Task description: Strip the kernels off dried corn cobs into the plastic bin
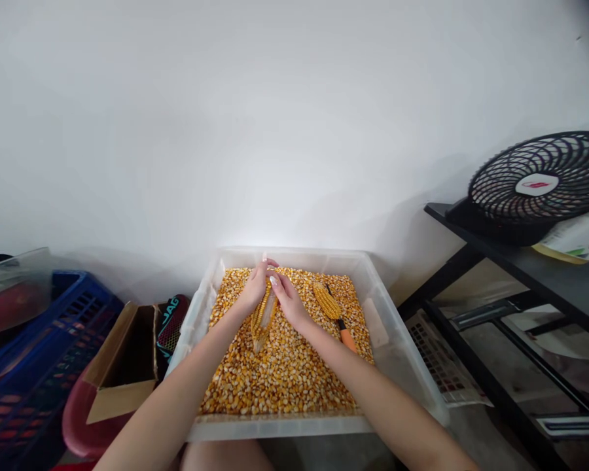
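Observation:
Both my hands meet on an ear of corn [262, 320] held over the translucent plastic bin [275, 428]. The cob is partly stripped, with a bare pale strip down its side and rows of kernels left beside it. My left hand [261, 280] wraps round its upper end from the left. Against the cob's right side, my right hand [285, 294] presses with its thumb; some fingers are hidden. Loose corn kernels [275, 386] fill much of the bin. A second ear of corn [326, 301] lies to the right, over a tool with an orange handle [347, 340].
On the left stand a blue plastic crate [86, 307], a cardboard box [122, 392] and a red basin [78, 418]. A black fan [540, 186] sits on a dark table [569, 281] at the right. Behind the bin rises a white wall [294, 131].

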The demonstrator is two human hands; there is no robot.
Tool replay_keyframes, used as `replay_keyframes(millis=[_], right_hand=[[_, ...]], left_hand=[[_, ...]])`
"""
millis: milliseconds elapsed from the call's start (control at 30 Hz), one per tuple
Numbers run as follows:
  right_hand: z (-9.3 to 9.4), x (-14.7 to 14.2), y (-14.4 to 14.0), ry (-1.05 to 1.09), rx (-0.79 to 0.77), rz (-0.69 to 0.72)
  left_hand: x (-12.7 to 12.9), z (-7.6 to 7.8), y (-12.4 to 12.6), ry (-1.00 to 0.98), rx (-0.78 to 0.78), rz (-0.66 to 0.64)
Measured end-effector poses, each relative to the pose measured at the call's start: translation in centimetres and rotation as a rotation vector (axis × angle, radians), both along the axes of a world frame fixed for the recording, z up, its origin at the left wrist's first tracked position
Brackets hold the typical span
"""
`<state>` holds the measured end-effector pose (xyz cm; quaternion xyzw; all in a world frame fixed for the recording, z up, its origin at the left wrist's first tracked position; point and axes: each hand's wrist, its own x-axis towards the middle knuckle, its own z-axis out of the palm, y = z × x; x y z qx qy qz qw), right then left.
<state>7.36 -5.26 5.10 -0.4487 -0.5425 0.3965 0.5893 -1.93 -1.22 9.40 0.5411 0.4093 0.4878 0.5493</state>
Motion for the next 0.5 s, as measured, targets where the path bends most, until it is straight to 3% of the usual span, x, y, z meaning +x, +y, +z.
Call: replay_keyframes(millis=[133,367,500], right_hand=[[0.1,0.1,-0.5,0.027,-0.117,0.056],[-0.3,-0.1,-1.0,0.181,-0.325,0.047],[-0.4,-0.1,-0.7,0.228,-0.403,0.041]], left_hand=[[0.0,0.1,-0.3,0.017,-0.017,-0.07],[0.5,-1.9,-0.5,0.282,0.27,-0.054],[0.7,-2.7,-0.6,0.274,0.28,-0.049]])
